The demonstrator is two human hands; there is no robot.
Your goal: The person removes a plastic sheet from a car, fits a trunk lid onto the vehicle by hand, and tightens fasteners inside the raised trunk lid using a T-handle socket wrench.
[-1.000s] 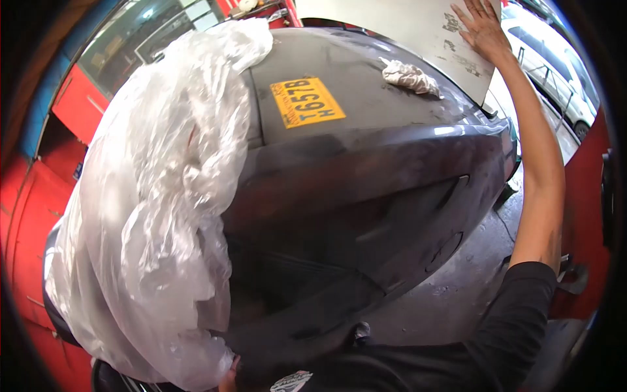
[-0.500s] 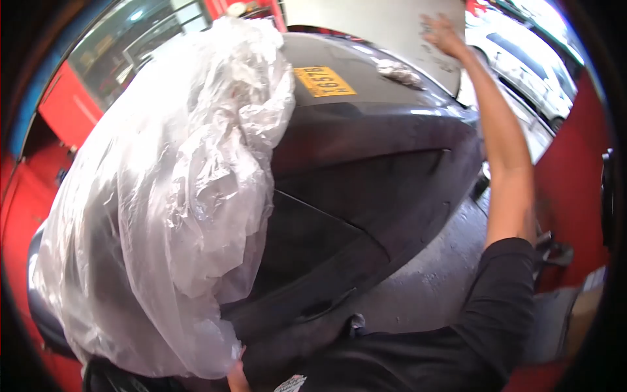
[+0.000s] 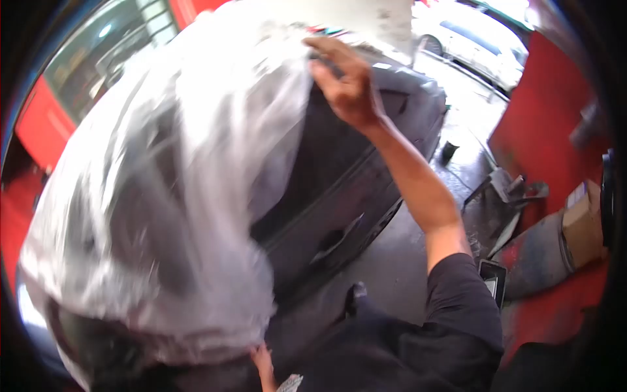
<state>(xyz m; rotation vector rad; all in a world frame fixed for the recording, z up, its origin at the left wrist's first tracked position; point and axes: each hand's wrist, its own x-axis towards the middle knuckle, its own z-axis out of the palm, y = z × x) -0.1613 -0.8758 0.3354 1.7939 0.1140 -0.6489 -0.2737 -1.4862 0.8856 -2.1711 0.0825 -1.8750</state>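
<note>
A large translucent plastic sheet (image 3: 215, 163) drapes in loose folds over the left side of a dark grey car (image 3: 353, 170). At the bottom, my left hand (image 3: 262, 359) is closed on the sheet's lower edge, with its fingertips partly hidden by the plastic. My right hand (image 3: 349, 85) reaches across above the car to the sheet's upper right edge. Its thumb and forefinger are apart, their tips at the plastic. The sheet is smeared by motion, and it hides the car's near roof and windows.
Red walls (image 3: 548, 124) stand at the right and left. A white car (image 3: 473, 42) is parked beyond the opening. A cardboard box (image 3: 581, 222), a grey drum-like container (image 3: 535, 261) and a small black object (image 3: 449, 151) are on the right side.
My right hand has come down and left from the upper right to the sheet. The sheet now extends further over the car, covering the yellow plate. The view has shifted right.
</note>
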